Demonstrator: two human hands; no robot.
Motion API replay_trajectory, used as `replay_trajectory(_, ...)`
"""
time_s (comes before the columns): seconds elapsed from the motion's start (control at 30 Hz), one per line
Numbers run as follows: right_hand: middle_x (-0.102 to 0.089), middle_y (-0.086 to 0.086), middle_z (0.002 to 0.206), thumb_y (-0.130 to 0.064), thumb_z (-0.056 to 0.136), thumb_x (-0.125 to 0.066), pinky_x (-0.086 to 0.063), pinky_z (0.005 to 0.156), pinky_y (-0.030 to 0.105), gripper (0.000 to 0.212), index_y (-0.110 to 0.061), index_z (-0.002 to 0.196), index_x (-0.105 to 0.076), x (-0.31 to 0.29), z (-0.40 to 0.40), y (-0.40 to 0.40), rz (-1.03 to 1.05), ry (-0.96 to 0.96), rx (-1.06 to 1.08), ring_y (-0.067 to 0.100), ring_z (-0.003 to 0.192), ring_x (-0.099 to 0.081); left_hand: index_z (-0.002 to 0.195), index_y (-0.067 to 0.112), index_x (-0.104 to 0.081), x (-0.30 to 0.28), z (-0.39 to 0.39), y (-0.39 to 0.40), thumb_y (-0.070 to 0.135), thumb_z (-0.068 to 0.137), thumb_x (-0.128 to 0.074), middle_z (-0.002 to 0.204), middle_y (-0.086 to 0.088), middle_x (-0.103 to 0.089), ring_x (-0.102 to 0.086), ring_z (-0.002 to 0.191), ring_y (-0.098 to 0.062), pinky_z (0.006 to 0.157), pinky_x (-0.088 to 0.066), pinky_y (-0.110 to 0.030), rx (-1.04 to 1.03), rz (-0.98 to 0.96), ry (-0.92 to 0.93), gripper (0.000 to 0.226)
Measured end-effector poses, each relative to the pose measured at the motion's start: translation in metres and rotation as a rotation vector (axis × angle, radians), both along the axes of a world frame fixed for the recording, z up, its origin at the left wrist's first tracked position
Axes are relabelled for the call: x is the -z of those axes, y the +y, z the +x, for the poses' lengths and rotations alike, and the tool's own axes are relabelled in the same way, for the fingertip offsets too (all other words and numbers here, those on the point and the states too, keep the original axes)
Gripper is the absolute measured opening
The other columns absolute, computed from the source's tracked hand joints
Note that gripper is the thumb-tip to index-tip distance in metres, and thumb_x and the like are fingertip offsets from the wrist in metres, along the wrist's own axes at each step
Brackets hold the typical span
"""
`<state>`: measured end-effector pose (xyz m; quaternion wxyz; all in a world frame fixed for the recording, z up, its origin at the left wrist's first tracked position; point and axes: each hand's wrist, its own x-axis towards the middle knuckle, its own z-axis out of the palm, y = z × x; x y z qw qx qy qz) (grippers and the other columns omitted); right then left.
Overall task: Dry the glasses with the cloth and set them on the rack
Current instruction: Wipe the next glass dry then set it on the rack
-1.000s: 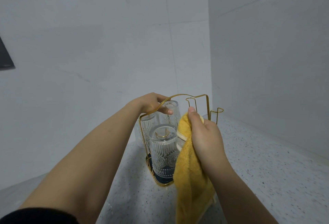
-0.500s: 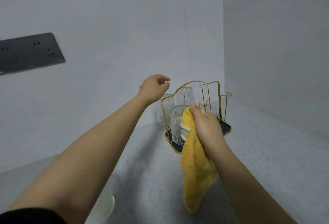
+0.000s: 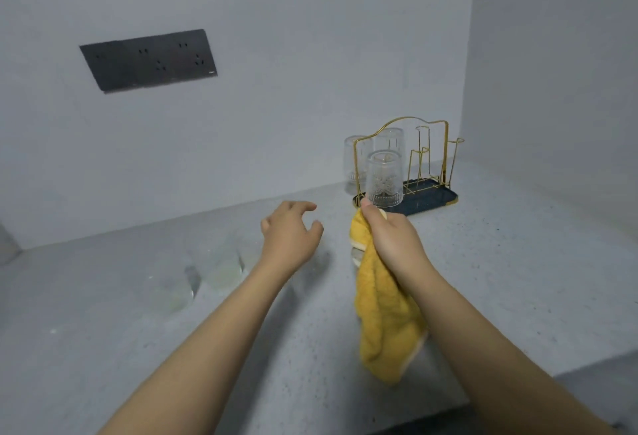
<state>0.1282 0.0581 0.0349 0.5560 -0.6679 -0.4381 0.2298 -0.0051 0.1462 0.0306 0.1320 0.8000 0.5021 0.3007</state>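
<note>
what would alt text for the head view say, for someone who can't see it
A person's right hand grips a yellow cloth while the open left hand reaches over a grey counter. Behind, a gold wire rack holds three upturned glasses.

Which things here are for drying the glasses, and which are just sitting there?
For the job:
yellow cloth, gripped by the right hand
gold rack
three glasses on the rack
blurry glasses on the counter
left hand, open, holding nothing

Just there:
dark socket panel

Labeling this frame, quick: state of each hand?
Left hand: open, fingers loosely spread, holding nothing.
Right hand: grips the yellow cloth.
</note>
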Motion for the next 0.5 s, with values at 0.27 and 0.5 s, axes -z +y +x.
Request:
replay_trajectory(0.27, -0.049, 0.002, 0.058, -0.048, 0.094, -0.037, -0.034, 0.058, 0.031, 0.051, -0.017, 0.053, -0.039, 0.010, -0.027, -0.009, -0.039, -0.060, -0.025, 0.018, 0.060, -0.049, 0.154, 0.012, -0.007, 0.043, -0.034, -0.008, 0.042, 0.095, -0.052, 0.160, -0.021, 0.009, 0.010, 0.149, -0.032, 0.119, 0.000, -0.047, -0.239, -0.120, 0.142, 0.080)
replay_trajectory(0.5, -0.038, -0.001, 0.051, -0.048, 0.095, -0.036, -0.030, 0.056, 0.031, 0.053, -0.019, 0.051, -0.030, 0.020, -0.028, -0.005, -0.068, -0.082, -0.051, 0.016, 0.053, -0.041, 0.152, 0.006, -0.011, 0.037, -0.036, 0.011, 0.048, 0.093, -0.054, 0.157, -0.025, -0.006, -0.007, 0.145, -0.039, 0.117, -0.013, -0.044, -0.359, -0.063, 0.186, 0.084)
